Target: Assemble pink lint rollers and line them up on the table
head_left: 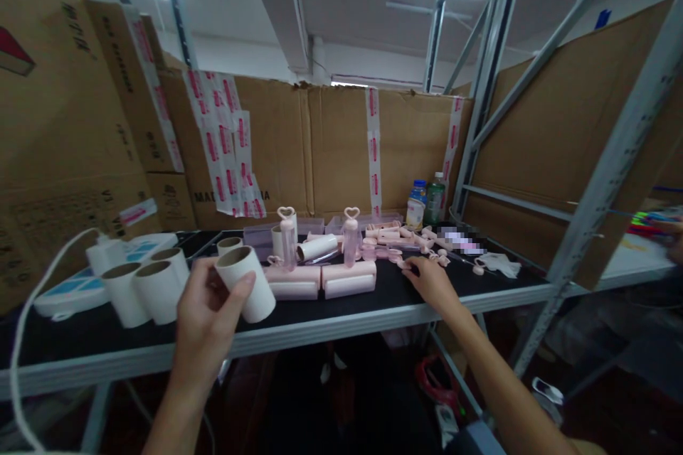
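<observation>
My left hand [210, 306] is wrapped round a white cardboard tube [250, 288], tilted above the front edge of the shelf. With its fingers pinched together, my right hand [431, 280] is at a small pink plastic piece [403, 265] on the black surface. Between the hands lie two pink plastic rollers [349, 279] side by side. Two clear pink tubes with heart-shaped tops [351, 242] stand upright just behind them. Another white tube [317, 247] lies on its side farther back.
Several white tubes [154, 291] stand at the left, near a white power strip [69, 291] with a cable. Loose pink parts [395, 233] are heaped behind my right hand. Two bottles [417, 205] stand by the cardboard wall [336, 156]. A metal post [602, 192] rises at the right.
</observation>
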### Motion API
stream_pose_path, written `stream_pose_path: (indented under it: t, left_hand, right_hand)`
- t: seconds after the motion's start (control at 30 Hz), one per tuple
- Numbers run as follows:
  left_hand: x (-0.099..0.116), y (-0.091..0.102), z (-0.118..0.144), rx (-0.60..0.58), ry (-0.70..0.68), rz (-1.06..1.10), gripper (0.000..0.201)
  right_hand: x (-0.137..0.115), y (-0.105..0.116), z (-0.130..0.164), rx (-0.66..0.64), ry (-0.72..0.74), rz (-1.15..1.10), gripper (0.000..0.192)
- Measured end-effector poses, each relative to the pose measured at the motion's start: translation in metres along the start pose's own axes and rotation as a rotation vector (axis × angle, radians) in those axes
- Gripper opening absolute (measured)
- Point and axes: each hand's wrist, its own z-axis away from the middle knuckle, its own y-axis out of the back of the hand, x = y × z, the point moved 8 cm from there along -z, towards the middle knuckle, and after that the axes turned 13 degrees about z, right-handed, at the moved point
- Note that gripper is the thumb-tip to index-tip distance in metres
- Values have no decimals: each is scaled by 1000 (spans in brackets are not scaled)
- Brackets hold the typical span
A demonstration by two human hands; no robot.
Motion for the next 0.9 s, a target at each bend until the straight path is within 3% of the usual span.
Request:
stream_pose_path:
  t: [0.17,0.3,0.53,0.67,0.8,0.9]
  left_hand:
    - [19,-55,32,-429,40,-79,32]
    - [19,-83,51,-591,32,-161,30]
    - [5,-99,64,-642,3,-235,32]
    - [5,-101,67,-642,-17,-240,32]
    - [7,-102,68,-626,11,-231,40]
    - [5,-105,69,-608,39,-219,53]
  right_hand:
    - [5,-11,12,-20,-2,93,23]
    - [1,-12,13,-19,8,110,34]
    - [-10,-7,5,19,-34,75,17]
    - [-21,16,13,84,-48,-75,23]
    - [-57,54,36,116,12,-331,37]
    - [-98,75,58,40,85,-611,33]
